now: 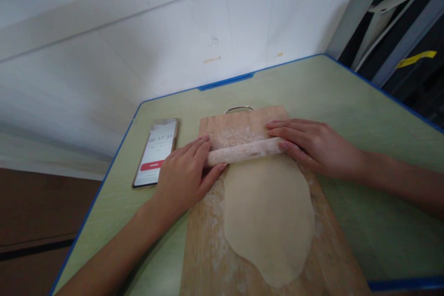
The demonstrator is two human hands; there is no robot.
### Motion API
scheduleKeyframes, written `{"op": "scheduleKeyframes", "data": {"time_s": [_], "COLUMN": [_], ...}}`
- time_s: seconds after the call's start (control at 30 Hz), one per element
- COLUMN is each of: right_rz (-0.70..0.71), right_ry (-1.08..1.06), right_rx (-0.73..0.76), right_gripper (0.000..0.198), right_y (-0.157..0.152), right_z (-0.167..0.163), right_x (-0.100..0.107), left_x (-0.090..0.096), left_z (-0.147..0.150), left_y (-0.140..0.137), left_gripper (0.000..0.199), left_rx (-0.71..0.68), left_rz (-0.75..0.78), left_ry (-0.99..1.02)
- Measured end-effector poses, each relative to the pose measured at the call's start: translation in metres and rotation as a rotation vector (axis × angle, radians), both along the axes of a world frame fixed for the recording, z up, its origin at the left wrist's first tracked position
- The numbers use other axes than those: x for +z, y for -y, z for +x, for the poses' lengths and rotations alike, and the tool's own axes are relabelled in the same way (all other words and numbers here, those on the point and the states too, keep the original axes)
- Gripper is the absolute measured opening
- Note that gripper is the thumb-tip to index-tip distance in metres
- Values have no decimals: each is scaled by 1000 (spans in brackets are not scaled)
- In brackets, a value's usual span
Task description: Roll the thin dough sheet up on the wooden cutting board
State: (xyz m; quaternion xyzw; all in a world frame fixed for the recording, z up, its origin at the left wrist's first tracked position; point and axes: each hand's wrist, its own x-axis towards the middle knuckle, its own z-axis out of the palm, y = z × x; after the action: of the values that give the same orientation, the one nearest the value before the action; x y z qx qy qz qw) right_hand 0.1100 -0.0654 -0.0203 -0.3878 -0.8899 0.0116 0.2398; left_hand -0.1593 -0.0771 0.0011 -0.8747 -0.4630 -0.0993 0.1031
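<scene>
— Wooden board [208, 245], dusted with flour, sits on the pale green bench [364, 157], and a long oval sheet of dough [268, 222] is spread down its middle.

— And the pin?

— A floury rolling pin [244, 151] lies crosswise at the far end of the dough, right on its top edge. The left hand [183, 175] presses on the pin's left end, fingers [199, 145] laid flat and close together over it, thumb tucked beneath towards the dough.

— The other side?

— The right hand [312, 145] covers the right end, fingers [284, 135] stretched out flat and together, palm down (no wrap around the pin on either side, both hands lie open on top of it).

— Anything else on the bench?

— A phone [156, 152] just left of the board, beside the left hand, its screen lit with a timer reading and a red button. A metal handle [239, 108] peeks over the board's far edge. Blue trim [225, 82] runs round the bench, white wall [138, 46] behind, dark shelving [398, 23] off to the right.
</scene>
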Motion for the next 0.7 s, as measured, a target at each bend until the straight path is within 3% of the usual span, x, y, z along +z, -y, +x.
{"op": "scheduleKeyframes", "data": {"time_s": [0.7], "right_rz": [15], "right_ry": [-35], "right_rx": [38], "right_gripper": [33], "right_y": [0], "right_z": [1], "right_x": [-2], "left_x": [-1], "left_z": [-3], "left_y": [-3], "left_gripper": [47], "left_rx": [-67], "left_rz": [71], "left_ry": [19]}}
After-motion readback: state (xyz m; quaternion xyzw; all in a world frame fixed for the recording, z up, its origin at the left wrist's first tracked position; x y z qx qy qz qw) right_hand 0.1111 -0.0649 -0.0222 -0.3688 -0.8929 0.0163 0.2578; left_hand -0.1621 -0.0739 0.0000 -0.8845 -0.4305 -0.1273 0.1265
